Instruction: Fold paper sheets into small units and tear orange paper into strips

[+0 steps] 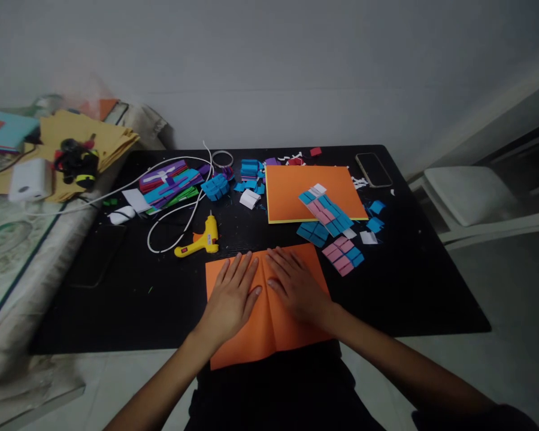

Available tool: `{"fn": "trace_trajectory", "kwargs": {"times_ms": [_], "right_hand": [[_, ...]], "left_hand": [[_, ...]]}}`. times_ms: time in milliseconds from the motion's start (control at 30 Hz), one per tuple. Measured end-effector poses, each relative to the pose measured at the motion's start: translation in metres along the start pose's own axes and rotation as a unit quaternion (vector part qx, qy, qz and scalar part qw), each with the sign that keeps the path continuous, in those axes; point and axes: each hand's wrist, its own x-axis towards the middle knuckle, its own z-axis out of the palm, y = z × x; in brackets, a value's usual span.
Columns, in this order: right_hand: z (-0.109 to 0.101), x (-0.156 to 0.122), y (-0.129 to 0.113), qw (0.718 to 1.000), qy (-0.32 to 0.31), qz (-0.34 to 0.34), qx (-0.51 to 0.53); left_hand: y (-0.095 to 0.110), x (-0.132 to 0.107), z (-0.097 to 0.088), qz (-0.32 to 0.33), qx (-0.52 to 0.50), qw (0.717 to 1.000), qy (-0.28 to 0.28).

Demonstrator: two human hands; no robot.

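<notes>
An orange sheet of paper [247, 350] with a crease down its middle lies at the table's front edge, its near part reaching past the edge. My left hand [231, 299] rests flat on the half left of the crease, fingers stretched out. On the other half, my right hand [300, 287] lies flat too, its fingertips close to the crease. Just beyond the sheet, to the left, is a yellow hot glue gun [202, 237]. Near the sheet's right corner sits a pink and blue paper piece [343, 255].
Another orange sheet [291, 191] lies farther back, partly under a pink and blue strip [326, 209]. Bundled coloured paper strips [173, 182], a looping white cord [149, 233] and blue paper pieces [251, 169] spread behind. A phone [374, 170] is at the back right of the black table [413, 287].
</notes>
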Motion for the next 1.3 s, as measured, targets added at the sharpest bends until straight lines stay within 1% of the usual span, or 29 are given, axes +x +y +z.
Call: {"fn": "trace_trajectory", "kwargs": {"times_ms": [100,200,300,333,400,500,600,667,733,833,867,933,967,1000,1033,1067,1100,1167,1200,1233,1300], "right_hand": [[-0.003,0.0,0.003,1.0,0.015,-0.007,0.023],[-0.011,-0.001,0.008,0.997,0.045,-0.011,0.069],[-0.016,-0.002,0.011,0.993,0.059,-0.01,0.098],[-0.015,-0.003,0.011,0.993,0.06,-0.008,0.102],[-0.012,-0.004,0.011,0.991,0.066,0.001,0.113],[-0.004,-0.005,0.01,0.987,0.084,0.022,0.139],[-0.001,-0.005,0.009,0.977,0.108,0.041,0.179],[-0.003,-0.005,0.008,0.969,0.126,0.05,0.208],[-0.008,-0.003,0.006,0.959,0.145,0.063,0.234],[-0.023,-0.001,0.006,0.946,0.174,0.086,0.259],[-0.028,-0.001,0.007,0.941,0.189,0.095,0.263],[-0.038,-0.001,0.012,0.927,0.237,0.121,0.265],[-0.041,-0.001,0.014,0.916,0.272,0.137,0.262],[-0.043,-0.002,0.017,0.902,0.308,0.154,0.26],[-0.043,-0.003,0.02,0.886,0.341,0.172,0.263],[-0.043,-0.004,0.021,0.871,0.36,0.19,0.274],[-0.041,-0.005,0.021,0.858,0.366,0.208,0.294],[-0.036,-0.005,0.017,0.839,0.336,0.237,0.355],[-0.034,-0.005,0.013,0.832,0.308,0.246,0.389],[-0.033,-0.004,0.008,0.826,0.275,0.249,0.425],[-0.034,-0.001,-0.003,0.805,0.201,0.245,0.502]], "left_hand": [[-0.001,0.0,-0.002,-0.001,-0.018,1.0,0.007],[-0.003,0.005,-0.009,-0.013,-0.054,0.998,0.025],[-0.003,0.018,-0.016,-0.02,-0.077,0.996,0.045],[-0.003,0.024,-0.018,-0.016,-0.079,0.996,0.043],[-0.001,0.038,-0.019,-0.022,-0.077,0.997,0.022],[0.003,0.059,-0.019,-0.071,-0.063,0.995,-0.025],[0.003,0.074,-0.02,-0.102,-0.07,0.991,-0.048],[-0.001,0.081,-0.024,-0.117,-0.092,0.986,-0.071],[-0.006,0.086,-0.032,-0.126,-0.127,0.979,-0.103],[-0.014,0.089,-0.049,-0.128,-0.193,0.961,-0.153],[-0.017,0.087,-0.056,-0.126,-0.213,0.955,-0.163],[-0.022,0.081,-0.071,-0.123,-0.262,0.944,-0.158],[-0.024,0.077,-0.078,-0.126,-0.291,0.938,-0.141],[-0.026,0.072,-0.084,-0.156,-0.361,0.914,-0.1],[-0.028,0.067,-0.089,-0.193,-0.413,0.889,-0.05],[-0.03,0.063,-0.093,-0.226,-0.45,0.864,0.014],[-0.031,0.058,-0.095,-0.255,-0.478,0.837,0.079],[-0.031,0.052,-0.094,-0.297,-0.495,0.793,0.192],[-0.03,0.05,-0.091,-0.308,-0.497,0.777,0.233],[-0.029,0.048,-0.088,-0.312,-0.499,0.764,0.264],[-0.026,0.045,-0.082,-0.309,-0.51,0.747,0.295]]}}
